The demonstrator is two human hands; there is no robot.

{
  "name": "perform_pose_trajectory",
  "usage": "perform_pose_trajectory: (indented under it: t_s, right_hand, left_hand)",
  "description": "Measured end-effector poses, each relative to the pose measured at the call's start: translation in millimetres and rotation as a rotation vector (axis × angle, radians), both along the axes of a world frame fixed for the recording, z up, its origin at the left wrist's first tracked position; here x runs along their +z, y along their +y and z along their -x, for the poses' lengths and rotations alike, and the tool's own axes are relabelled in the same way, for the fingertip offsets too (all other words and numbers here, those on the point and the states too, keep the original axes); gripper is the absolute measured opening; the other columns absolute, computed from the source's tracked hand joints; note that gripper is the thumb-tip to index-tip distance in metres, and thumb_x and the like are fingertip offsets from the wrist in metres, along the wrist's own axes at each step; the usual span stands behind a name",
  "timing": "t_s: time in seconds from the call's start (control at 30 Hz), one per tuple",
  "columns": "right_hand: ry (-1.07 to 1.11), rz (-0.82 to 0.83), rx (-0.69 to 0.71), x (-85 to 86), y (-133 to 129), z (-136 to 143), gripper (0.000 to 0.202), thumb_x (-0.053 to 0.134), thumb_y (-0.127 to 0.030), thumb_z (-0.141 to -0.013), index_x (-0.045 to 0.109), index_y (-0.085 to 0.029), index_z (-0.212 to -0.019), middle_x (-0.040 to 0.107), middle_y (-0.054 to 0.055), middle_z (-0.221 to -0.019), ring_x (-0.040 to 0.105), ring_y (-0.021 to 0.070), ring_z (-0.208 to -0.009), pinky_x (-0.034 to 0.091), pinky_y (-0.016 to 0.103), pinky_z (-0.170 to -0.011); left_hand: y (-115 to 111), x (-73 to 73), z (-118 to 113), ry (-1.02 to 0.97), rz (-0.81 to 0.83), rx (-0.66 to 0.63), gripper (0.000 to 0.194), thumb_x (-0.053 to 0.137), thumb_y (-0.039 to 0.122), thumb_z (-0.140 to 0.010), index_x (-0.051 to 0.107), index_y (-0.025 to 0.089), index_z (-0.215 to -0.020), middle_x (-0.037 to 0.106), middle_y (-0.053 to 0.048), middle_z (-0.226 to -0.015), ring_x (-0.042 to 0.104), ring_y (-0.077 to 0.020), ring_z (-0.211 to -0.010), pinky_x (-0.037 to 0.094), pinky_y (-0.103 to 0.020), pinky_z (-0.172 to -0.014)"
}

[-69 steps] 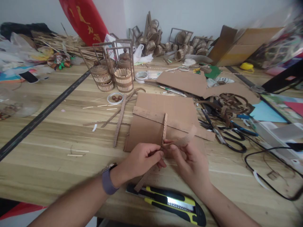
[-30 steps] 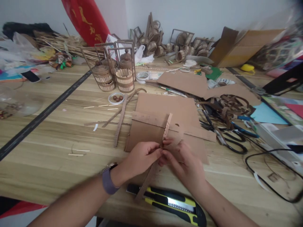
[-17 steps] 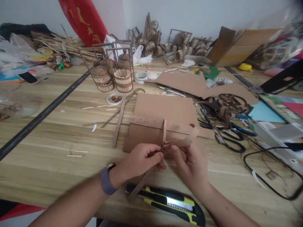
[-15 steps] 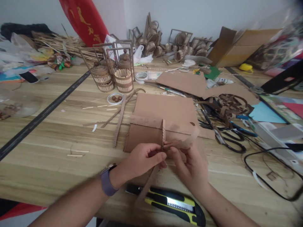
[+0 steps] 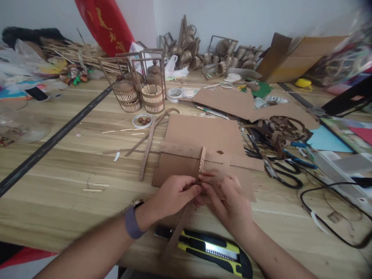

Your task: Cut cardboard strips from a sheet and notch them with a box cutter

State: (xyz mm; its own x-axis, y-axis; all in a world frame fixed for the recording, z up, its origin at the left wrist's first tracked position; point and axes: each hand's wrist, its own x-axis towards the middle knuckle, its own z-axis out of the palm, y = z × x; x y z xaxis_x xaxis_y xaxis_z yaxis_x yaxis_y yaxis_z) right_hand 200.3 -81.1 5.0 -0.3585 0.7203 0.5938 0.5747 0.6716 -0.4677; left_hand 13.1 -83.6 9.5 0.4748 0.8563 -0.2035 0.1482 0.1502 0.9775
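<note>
A narrow cardboard strip (image 5: 201,159) runs through both hands, its upper end standing over the cardboard sheets and its lower part slanting down toward me. My left hand (image 5: 178,195) pinches the strip between thumb and fingers. My right hand (image 5: 229,197) is closed beside it, fingertips meeting the left ones at the strip; motion blurs its upper fingers. Whether the right fingers hold a separate thin piece, I cannot tell. Below the hands lies a yellow and black utility knife (image 5: 215,250), partly crossed by the strip. Flat cardboard sheets (image 5: 203,130) lie just beyond the hands.
Scissors (image 5: 270,166) and curled brown strips (image 5: 287,131) lie on the right, near a black cable (image 5: 302,193). Small slatted buckets (image 5: 152,97) stand at the back left. A tape ring with brown beads (image 5: 142,121) sits before them. An open cardboard box (image 5: 302,58) stands behind.
My right hand has shifted slightly left and its upper fingers have closed in over the strip. The pale flap that stuck out above them no longer shows clearly. The left hand barely moved.
</note>
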Motion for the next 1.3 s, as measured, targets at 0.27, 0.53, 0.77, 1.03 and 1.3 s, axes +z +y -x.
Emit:
perform_pose_trajectory:
  t_s: [0.27, 0.53, 0.77, 1.03, 1.3]
  right_hand:
    - [0.244, 0.332, -0.190, -5.7, -5.1, -0.3, 0.022, 0.052, -0.040, -0.100, 0.067, -0.025, -0.104, 0.078, 0.005, -0.089, 0.075, 0.0176, -0.072, 0.059, 0.029, -0.060]
    - [0.109, 0.046, 0.002, -3.8, -2.4, 0.3, 0.006, 0.059, -0.026, -0.096, 0.063, -0.028, -0.099, 0.078, 0.003, -0.096, 0.074, 0.0213, -0.094, 0.058, 0.040, -0.083]
    - [-0.001, -0.035, -0.017, -4.4, 3.0, 0.8, 0.009, 0.061, -0.023, -0.094, 0.065, -0.028, -0.101, 0.078, 0.002, -0.097, 0.073, 0.0224, -0.096, 0.053, 0.041, -0.086]
    - [0.197, 0.276, -0.178, -9.0, -3.9, -1.8, 0.017, 0.055, -0.038, -0.098, 0.066, -0.026, -0.100, 0.077, 0.005, -0.090, 0.074, 0.0214, -0.084, 0.058, 0.034, -0.068]
    - [0.157, 0.101, -0.074, -9.2, -6.0, 0.3, 0.009, 0.057, -0.029, -0.098, 0.065, -0.028, -0.101, 0.078, 0.004, -0.096, 0.073, 0.0214, -0.093, 0.059, 0.038, -0.080]
  left_hand:
    - [-0.3, 5.4, 1.5, 0.043, -0.054, -0.042, 0.031, 0.050, 0.037, -0.096, 0.065, 0.016, -0.079, 0.077, -0.007, -0.078, 0.072, -0.0174, -0.075, 0.051, -0.024, -0.070]
    - [2.4, 1.5, 0.0, -0.062, -0.003, 0.004, 0.038, 0.055, 0.050, -0.094, 0.067, 0.014, -0.087, 0.074, -0.007, -0.082, 0.070, -0.0179, -0.077, 0.051, -0.025, -0.070]
    - [1.8, 3.0, -0.8, -0.009, -0.030, 0.001, 0.038, 0.052, 0.046, -0.096, 0.066, 0.015, -0.081, 0.074, -0.006, -0.078, 0.070, -0.0175, -0.074, 0.051, -0.025, -0.070]
    - [-0.1, 4.4, 3.0, 0.139, -0.081, -0.089, 0.034, 0.049, 0.032, -0.095, 0.069, 0.014, -0.073, 0.076, -0.006, -0.074, 0.066, -0.0150, -0.067, 0.045, -0.022, -0.062]
    - [2.3, 1.0, 0.7, -0.027, 0.017, -0.007, 0.035, 0.057, 0.047, -0.093, 0.067, 0.014, -0.086, 0.073, -0.006, -0.079, 0.068, -0.0174, -0.074, 0.050, -0.025, -0.069]
